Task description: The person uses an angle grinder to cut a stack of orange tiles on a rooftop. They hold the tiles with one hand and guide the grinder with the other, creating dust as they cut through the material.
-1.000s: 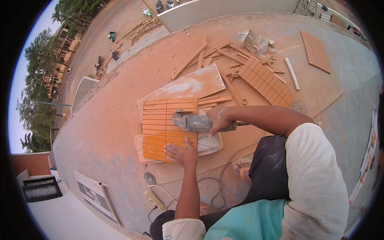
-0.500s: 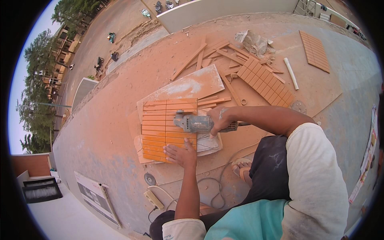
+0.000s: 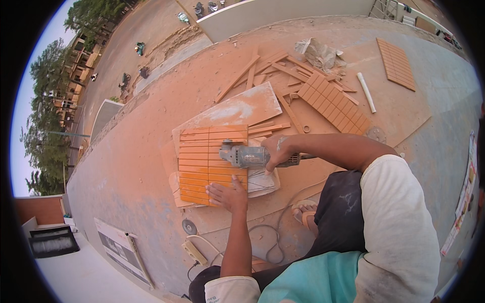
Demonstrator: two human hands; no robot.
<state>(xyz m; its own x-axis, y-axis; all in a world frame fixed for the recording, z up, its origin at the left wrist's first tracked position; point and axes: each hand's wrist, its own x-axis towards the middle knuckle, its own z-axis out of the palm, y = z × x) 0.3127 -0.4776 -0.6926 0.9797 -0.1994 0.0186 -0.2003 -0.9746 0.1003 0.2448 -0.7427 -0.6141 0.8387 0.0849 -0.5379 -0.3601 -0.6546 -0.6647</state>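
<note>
An orange grooved tile lies flat on a low stack of boards. My left hand rests on the tile's near right part, fingers stretched out and pressing it flat. My right hand is wrapped round the body of a grey angle grinder. The grinder's head reaches left over the tile, right of its middle. I cannot make out its disc edge from above. A pale, dusty slab lies beyond the tile, and a wrapped pack sits under its right side.
Cut orange strips and another grooved tile lie beyond; a further tile is at far right. A crumpled bag, a white pipe, a loose disc, a power strip and a cable lie about.
Almost nothing differs. Both hands, the grinder and the tile hold the same places; the whole view has shifted very slightly.
</note>
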